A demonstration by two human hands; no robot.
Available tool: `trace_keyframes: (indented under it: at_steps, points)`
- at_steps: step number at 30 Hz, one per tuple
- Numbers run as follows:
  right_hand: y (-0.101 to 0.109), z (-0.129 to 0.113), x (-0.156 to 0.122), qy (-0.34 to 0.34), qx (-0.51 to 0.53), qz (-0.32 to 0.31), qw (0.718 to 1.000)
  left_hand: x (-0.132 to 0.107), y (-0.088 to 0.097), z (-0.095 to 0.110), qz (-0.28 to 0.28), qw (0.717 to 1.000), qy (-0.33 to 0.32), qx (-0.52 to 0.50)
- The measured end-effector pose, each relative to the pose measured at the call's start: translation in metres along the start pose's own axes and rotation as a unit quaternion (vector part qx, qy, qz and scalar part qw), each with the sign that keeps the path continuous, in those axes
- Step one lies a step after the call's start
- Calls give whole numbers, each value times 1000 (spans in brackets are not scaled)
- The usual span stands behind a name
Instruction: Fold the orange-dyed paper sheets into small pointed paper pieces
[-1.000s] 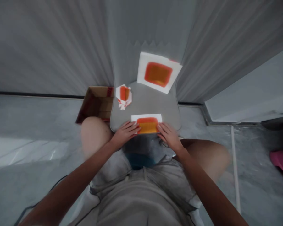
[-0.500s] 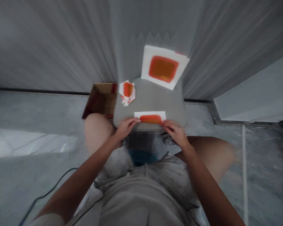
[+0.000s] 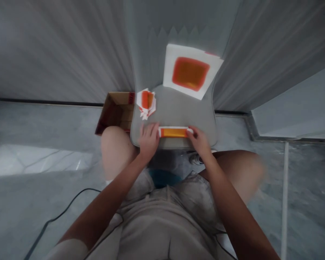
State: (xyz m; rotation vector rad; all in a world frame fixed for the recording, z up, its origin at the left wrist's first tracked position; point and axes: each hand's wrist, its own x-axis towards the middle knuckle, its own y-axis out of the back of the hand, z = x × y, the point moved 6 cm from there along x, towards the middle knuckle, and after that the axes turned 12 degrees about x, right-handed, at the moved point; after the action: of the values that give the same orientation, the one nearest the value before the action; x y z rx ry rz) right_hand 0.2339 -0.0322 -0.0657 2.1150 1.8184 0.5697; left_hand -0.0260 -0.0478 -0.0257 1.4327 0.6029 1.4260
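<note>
A sheet of white paper with an orange-red print, folded into a narrow strip, lies near the front edge of the grey chair seat. At its left end is my left hand, fingers stretched forward and lying flat, the fingertips slightly blurred. My right hand pinches the strip's right end between thumb and fingers. Farther back, a flat stack of printed paper sheets rests tilted against the backrest. To the left sits a small pile of folded paper pieces, also white and orange-red.
An open cardboard box stands on the floor left of the chair. Something blue shows below the seat, between my legs. A black cable runs over the floor at the left. A curtain hangs behind.
The paper has become a narrower strip, with less white showing. My left hand has shifted from pinching its left corner to lying flat there, and my right hand stays at the right end.
</note>
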Motion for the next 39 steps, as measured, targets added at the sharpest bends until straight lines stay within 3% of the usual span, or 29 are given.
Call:
trace_keyframes:
  at_steps: [4,7,11,15,22,39]
  points:
    - [0,0,6,-9,-35,-10,999,-7,-1,31,-28,983,-181,2]
    - [-1,-8,4,-5,-67,-3,998,-13,-12,37,-48,971,-233,-3]
    - [-6,-42,-14,73,-185,53,979,-13,-23,32,-58,967,-245,-37]
    - [-28,-64,-37,146,-232,38,961,-11,-27,29,-69,964,-252,-43]
    - [-51,-46,-43,152,-220,5,964,-8,-29,28,-81,961,-263,-33]
    - [-61,-32,-43,127,-241,-26,962,-11,-32,30,-93,961,-258,18]
